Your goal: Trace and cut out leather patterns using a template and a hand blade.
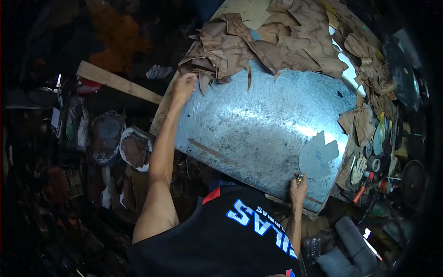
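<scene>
I'm looking onto a scuffed metal tabletop (pixel 240 134) in a dim, cluttered room. Near right, my right hand (pixel 297 187) grips a small tool (pixel 300 178) just beside the grey template (pixel 316 159); my left hand (pixel 184 87) is at the far-left brown leather pieces (pixel 226 53), its hold unclear.

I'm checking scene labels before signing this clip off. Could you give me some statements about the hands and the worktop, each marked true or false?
1. The right hand holds a small tool. True.
2. The grey cutout lies nearest the left hand. False: the cutout lies by the right hand.
3. Brown pieces are heaped on the far part of the worktop. True.
4. The plank sticks out to the right. False: the plank sticks out to the left.
5. The left hand is beside the heap. True.
</scene>
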The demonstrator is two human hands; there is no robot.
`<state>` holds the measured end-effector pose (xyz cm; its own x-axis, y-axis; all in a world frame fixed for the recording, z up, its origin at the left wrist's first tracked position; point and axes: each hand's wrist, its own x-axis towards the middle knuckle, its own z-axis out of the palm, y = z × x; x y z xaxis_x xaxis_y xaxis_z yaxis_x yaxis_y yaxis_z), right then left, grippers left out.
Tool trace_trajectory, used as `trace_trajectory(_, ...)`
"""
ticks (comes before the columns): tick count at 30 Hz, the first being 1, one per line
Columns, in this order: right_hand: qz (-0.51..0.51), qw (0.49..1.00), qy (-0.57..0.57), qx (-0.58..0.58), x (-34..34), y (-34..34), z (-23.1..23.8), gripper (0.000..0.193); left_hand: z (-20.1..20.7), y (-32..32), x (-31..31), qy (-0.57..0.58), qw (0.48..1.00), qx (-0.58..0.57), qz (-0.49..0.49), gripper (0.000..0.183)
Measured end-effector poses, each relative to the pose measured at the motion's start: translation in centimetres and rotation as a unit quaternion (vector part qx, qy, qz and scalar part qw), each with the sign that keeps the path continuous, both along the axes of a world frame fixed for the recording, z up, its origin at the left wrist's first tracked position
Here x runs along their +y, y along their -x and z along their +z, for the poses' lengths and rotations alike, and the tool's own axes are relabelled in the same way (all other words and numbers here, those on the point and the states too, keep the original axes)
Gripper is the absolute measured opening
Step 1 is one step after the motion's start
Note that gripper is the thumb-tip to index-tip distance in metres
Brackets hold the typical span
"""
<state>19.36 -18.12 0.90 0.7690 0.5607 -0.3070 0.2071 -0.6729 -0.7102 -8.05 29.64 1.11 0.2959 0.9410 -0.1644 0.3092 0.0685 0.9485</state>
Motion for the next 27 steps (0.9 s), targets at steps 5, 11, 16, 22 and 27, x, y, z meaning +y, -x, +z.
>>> trace_trajectory(5,0.011,0.999,0.009,-0.032,0.7,0.6,0.7,0.013,1.9,0.9,-1.0,-0.007,0.998,0.07,0.004,0.024)
trace_trajectory(11,0.0,0.997,0.021,-0.077,1.0,1.7,1.2,0.015,0.6,-6.9,0.6,-0.285,0.945,0.122,-0.107,0.029)
trace_trajectory(16,-0.001,0.991,-0.005,-0.135,0.2,1.7,-0.2,0.018,0.8,-14.4,3.0,0.101,0.975,-0.098,-0.172,0.047)
trace_trajectory(22,-0.043,0.99,0.021,-0.133,0.5,2.1,0.1,0.019,0.2,-22.6,3.6,0.26,0.953,-0.068,-0.141,0.069)
trace_trajectory(27,-0.058,0.991,0.038,-0.112,1.2,2.6,1.3,0.021,-1.2,-23.7,2.8,0.228,0.953,-0.158,-0.119,0.033)
